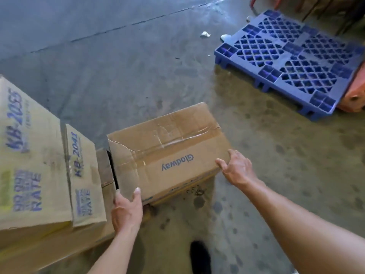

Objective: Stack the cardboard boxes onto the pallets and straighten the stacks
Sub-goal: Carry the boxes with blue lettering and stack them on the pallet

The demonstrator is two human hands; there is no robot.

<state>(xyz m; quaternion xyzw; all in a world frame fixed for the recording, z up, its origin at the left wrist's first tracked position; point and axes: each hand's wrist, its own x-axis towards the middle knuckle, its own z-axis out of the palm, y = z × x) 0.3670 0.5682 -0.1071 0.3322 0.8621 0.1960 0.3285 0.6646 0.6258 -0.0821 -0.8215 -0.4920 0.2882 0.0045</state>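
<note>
Centre frame, the Glodway cardboard box (pixel 167 153) sat low over the concrete floor (pixel 138 66), its taped top creased and its near-left flap torn and dented. The left hand (pixel 127 210) gripped the box's near-left corner, fingertips hooked over the top edge. The right hand (pixel 237 169) clasped the near-right corner, thumb laid on the top face and fingers curled over the side. So the two hands were wide apart, one at each near corner of the same box. Whether it was lifted or resting could not be told. Just left of it, filling the lower left of the frame, stood a tall box printed KB-2041 (pixel 85 175) and beside that a larger KB box (pixel 29 155). In the upper right lay the blue plastic pallet (pixel 286 62), well apart from the box. A dark shoe (pixel 199 256) showed at the bottom centre.
</note>
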